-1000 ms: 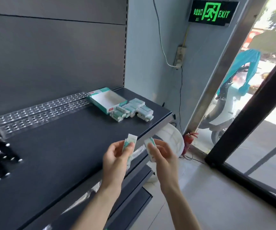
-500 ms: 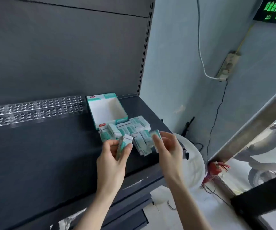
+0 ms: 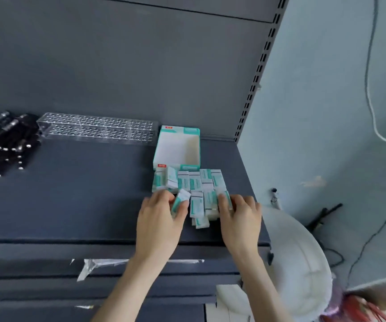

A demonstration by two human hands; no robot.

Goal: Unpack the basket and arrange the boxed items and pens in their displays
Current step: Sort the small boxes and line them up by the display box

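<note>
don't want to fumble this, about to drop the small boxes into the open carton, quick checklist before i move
1. Open white-and-teal cardboard display carton has room: ok, it is empty.
2. Left hand grips one small white-and-teal box: ok.
3. Right hand has a firm hold on the box at the pile's right edge: cannot tell.
4. Pile of loose boxes sits back from the front edge of the dark grey shelf: ok.
5. Any boxes already in the carton: not ok, none.
</note>
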